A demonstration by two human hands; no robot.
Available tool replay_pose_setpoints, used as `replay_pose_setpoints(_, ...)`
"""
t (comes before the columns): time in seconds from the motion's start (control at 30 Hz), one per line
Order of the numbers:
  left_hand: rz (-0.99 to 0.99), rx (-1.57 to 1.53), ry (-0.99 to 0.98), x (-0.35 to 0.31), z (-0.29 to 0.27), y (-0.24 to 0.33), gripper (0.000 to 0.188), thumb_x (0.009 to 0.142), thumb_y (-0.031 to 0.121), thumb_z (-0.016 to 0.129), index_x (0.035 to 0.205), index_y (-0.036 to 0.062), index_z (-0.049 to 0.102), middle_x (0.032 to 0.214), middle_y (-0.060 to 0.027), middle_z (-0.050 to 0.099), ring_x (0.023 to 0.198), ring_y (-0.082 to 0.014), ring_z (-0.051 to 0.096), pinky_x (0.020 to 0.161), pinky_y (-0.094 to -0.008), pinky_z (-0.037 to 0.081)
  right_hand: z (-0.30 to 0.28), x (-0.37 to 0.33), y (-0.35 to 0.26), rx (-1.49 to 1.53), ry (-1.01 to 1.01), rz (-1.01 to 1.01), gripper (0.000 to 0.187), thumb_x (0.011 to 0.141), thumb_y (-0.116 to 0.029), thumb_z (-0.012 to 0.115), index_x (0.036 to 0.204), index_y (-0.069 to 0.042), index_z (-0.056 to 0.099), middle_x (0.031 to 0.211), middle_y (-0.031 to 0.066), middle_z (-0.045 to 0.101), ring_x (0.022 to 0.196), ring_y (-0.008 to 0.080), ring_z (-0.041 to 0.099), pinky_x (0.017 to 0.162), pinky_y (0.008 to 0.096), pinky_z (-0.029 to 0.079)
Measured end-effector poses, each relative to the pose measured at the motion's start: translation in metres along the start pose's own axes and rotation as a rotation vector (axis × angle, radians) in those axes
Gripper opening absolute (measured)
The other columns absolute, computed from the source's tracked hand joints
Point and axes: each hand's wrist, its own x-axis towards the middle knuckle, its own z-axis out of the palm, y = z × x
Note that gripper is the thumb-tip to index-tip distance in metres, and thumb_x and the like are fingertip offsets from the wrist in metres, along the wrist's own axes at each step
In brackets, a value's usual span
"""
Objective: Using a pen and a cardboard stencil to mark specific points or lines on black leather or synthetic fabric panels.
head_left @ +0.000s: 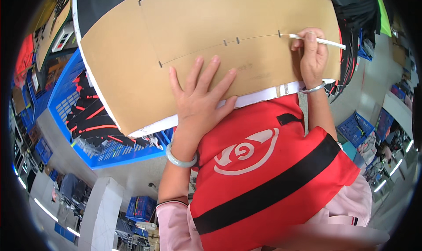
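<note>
A large tan cardboard pattern sheet (198, 22) lies in front of me, with thin lines and short dark slots cut or drawn on it. My left hand (200, 93) rests flat on its near part, fingers spread. At the right side my right hand (313, 53) grips a slim white marking pencil (332, 43). The pencil's tip meets the sheet beside the rightmost dark slot. Dark fabric (103, 5) shows at the sheet's far left corner. Under the sheet's near edge runs a white board edge (259, 96).
Below the table's left side stands a blue plastic crate (105, 158) filled with black pieces with orange-red trim. Dark cloth (360, 16) hangs at the far right. Another blue crate (355, 129) sits on the floor to the right. A pale panel (102, 211) is at lower left.
</note>
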Motion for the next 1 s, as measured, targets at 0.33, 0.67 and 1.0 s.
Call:
replay_pose_setpoints(0.33,0.009,0.003,0.008,0.003,0.002,0.002,0.056,0.074,0.037,0.081,0.129,0.0327,0.071,0.152,-0.0024,0.051,0.146,-0.0293,0.038,0.12,-0.0658,0.011,0.002,0.005,-0.003,-0.286,-0.021,-0.12,0.026,0.109,-0.023,0.05,0.097,-0.002,0.061,0.076,-0.0007,0.057,0.066,0.0064,0.052,0.06,0.0228,0.043)
replay_pose_setpoints(0.67,0.041,0.024,0.026,0.002,0.004,-0.002,0.058,0.075,0.041,0.08,0.131,0.0342,0.067,0.154,-0.0015,0.047,0.147,-0.0276,0.036,0.116,-0.0716,0.015,0.016,0.05,-0.001,0.098,0.201,0.123,0.021,0.106,-0.022,0.055,0.096,-0.005,0.061,0.077,0.0008,0.062,0.062,0.0106,0.058,0.057,0.0255,0.047)
replay_pose_setpoints(1.0,0.035,0.017,0.026,0.0,0.004,-0.001,0.058,0.076,0.042,0.079,0.131,0.0344,0.067,0.153,-0.0016,0.048,0.146,-0.0278,0.037,0.116,-0.072,0.015,0.043,0.13,0.041,-0.026,0.133,-0.026,0.027,0.11,-0.027,0.048,0.101,-0.004,0.06,0.085,0.002,0.066,0.072,0.0071,0.058,0.065,0.0215,0.049)
